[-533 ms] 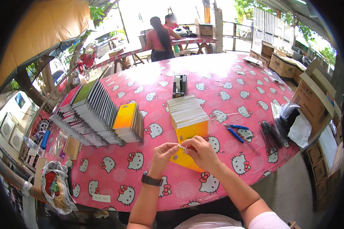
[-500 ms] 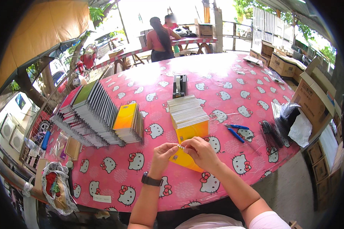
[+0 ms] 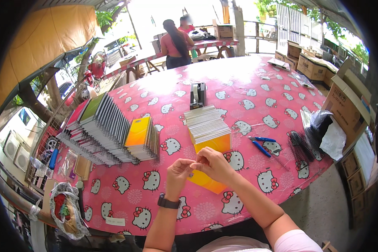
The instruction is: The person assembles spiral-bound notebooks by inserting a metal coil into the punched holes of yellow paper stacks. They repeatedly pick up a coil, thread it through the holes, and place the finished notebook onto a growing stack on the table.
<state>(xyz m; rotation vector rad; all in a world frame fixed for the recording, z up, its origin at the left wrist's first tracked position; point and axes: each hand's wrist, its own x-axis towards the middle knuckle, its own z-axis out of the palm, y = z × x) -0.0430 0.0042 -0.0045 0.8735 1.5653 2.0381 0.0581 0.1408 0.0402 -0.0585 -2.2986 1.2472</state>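
My left hand (image 3: pixel 179 171), with a dark watch (image 3: pixel 168 201) at its wrist, is closed in a pinch. Fingertips of my right hand (image 3: pixel 213 164) meet it, also pinched together. Whatever lies between the fingers is too small to make out. Directly beneath them a yellow notebook cover (image 3: pixel 210 184) lies on the pink table, partly hidden by my hands. Just beyond stands a row of yellow notebooks (image 3: pixel 207 126), packed together with white page edges upward.
Spiral-bound notebooks (image 3: pixel 105 126) are piled at left, beside a smaller yellow stack (image 3: pixel 140 136). A tape dispenser (image 3: pixel 197 94) stands farther back. To the right lie blue-handled pliers (image 3: pixel 262 145), black spiral coils (image 3: pixel 300 146) and an open cardboard box (image 3: pixel 344 111). Two people work at another table.
My fingertips have drawn closer together, and the small pale thing seen between them before is now covered. My right hand has shifted slightly up. The view has moved a little.
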